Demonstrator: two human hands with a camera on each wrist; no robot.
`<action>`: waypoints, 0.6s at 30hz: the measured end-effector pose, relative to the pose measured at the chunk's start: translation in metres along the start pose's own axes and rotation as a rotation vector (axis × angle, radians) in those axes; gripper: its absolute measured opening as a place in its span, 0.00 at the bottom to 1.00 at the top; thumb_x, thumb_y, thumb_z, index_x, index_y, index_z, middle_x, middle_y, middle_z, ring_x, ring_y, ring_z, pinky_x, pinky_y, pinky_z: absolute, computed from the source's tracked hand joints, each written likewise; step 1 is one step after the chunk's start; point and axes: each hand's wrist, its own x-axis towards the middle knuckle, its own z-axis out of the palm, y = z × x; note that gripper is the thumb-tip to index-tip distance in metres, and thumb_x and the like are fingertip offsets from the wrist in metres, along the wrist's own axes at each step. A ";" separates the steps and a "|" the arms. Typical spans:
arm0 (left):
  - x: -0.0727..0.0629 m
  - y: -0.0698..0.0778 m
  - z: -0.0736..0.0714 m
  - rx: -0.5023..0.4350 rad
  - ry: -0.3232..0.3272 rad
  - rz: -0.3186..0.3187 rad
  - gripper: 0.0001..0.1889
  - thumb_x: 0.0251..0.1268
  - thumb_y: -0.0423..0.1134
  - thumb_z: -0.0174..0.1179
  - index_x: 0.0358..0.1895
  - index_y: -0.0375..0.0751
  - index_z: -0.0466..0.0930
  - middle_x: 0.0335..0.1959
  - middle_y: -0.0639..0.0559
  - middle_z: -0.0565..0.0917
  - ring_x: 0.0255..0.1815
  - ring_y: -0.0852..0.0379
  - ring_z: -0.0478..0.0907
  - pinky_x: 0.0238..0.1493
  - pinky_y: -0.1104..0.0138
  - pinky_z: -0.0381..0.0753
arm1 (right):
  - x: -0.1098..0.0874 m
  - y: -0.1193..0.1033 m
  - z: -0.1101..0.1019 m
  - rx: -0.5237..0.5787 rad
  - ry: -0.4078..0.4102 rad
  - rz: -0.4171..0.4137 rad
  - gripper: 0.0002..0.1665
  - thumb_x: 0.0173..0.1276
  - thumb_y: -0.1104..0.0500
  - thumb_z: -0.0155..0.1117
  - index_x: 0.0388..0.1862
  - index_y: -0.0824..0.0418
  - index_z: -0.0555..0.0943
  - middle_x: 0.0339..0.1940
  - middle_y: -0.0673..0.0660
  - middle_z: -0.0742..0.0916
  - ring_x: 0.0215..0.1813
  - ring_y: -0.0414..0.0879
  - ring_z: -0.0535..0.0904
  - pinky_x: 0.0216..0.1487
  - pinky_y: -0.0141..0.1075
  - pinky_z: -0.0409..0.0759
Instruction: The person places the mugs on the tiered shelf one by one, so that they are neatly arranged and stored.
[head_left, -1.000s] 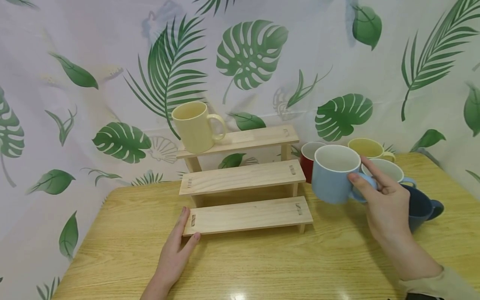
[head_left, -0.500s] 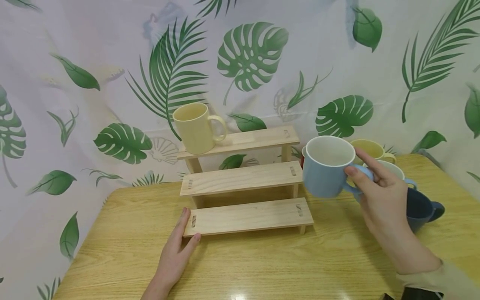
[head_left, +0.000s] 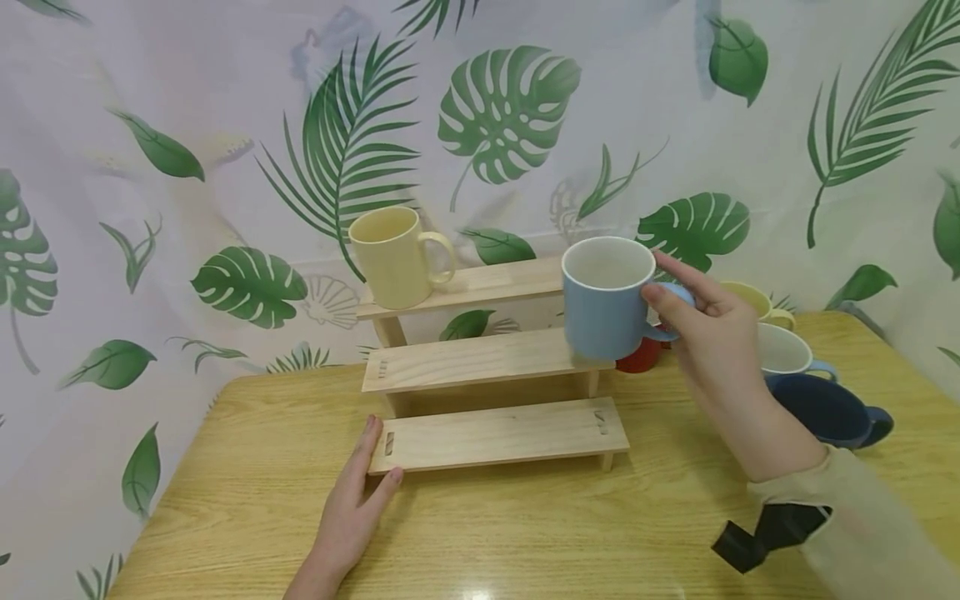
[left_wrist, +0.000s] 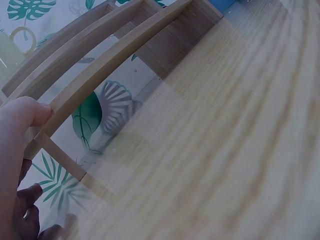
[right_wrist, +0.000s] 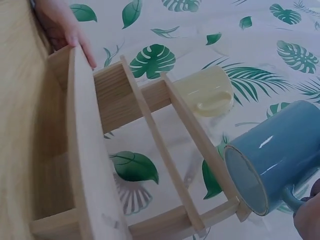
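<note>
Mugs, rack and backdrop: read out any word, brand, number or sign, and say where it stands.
None can be read.
The held blue mug and upper yellow mug show plain sides.
Marks on the wooden rack look like joints, not letters.
The backdrop shows printed leaves and shells, no letters.
Hidden sides of the other mugs cannot be checked.

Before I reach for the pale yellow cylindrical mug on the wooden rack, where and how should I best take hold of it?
The handle seems best, hooked through its loop from the right in the head view: the pale yellow mug stands upright near the left end of the top shelf, its handle turned right along bare board.
</note>
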 end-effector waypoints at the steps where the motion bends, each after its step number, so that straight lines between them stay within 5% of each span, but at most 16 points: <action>1: 0.000 0.000 0.000 0.001 0.001 0.006 0.38 0.70 0.53 0.53 0.77 0.47 0.47 0.77 0.52 0.48 0.75 0.56 0.45 0.72 0.55 0.46 | 0.004 0.000 0.002 0.002 -0.012 0.009 0.22 0.61 0.73 0.64 0.56 0.64 0.81 0.45 0.57 0.82 0.39 0.41 0.77 0.37 0.27 0.80; 12: -0.002 -0.001 0.000 -0.007 0.062 0.060 0.36 0.70 0.48 0.56 0.76 0.46 0.51 0.76 0.54 0.50 0.75 0.52 0.48 0.69 0.75 0.43 | 0.040 0.006 0.034 0.000 -0.015 -0.032 0.21 0.57 0.71 0.70 0.51 0.65 0.84 0.46 0.58 0.83 0.43 0.45 0.77 0.43 0.30 0.76; 18: -0.003 0.002 -0.001 -0.029 0.075 0.116 0.35 0.69 0.45 0.57 0.75 0.49 0.54 0.76 0.55 0.52 0.75 0.52 0.48 0.68 0.77 0.42 | 0.057 0.015 0.047 -0.023 -0.018 -0.041 0.20 0.55 0.69 0.72 0.49 0.65 0.85 0.36 0.55 0.80 0.32 0.42 0.68 0.29 0.28 0.64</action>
